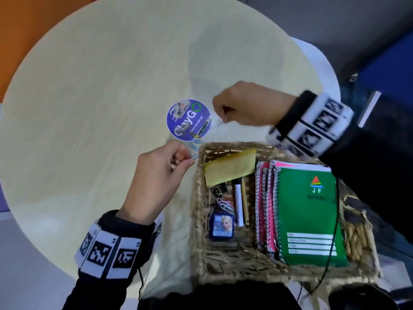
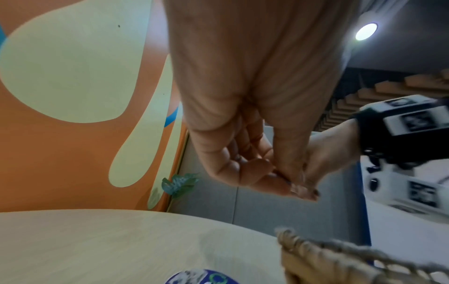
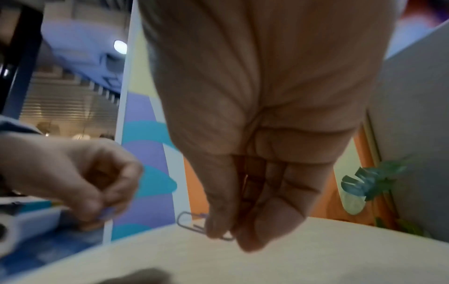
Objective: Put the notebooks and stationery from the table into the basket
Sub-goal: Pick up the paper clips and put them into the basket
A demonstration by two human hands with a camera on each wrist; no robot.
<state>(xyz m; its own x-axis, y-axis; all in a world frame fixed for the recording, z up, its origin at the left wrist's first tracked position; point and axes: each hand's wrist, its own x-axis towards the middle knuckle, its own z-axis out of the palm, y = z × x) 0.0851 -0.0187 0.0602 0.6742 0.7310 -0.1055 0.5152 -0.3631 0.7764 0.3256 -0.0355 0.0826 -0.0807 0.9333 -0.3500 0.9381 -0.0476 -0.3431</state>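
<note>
My left hand [image 1: 190,162] pinches a blue paper clip [image 1: 194,156] just left of the wicker basket's rim [image 1: 199,175]. My right hand [image 1: 220,121] hovers over the table behind the basket and pinches a pale paper clip [image 3: 192,223] between thumb and forefinger. A yellow clip [image 1: 195,135] and blue clips [image 1: 195,144] lie on the table between the hands, at the edge of a round blue sticker [image 1: 188,119]. In the basket stand a green spiral notebook [image 1: 310,211], pink notebooks [image 1: 264,204], pens [image 1: 241,202], a yellow note pad [image 1: 230,167] and more clips [image 1: 224,203].
The round pale table [image 1: 100,97] stretches left and back. A blue picture keychain [image 1: 221,224] lies in the basket. A black cable [image 1: 333,238] crosses the green notebook. The basket's braided rim [image 2: 340,255] shows below my left hand [image 2: 291,182].
</note>
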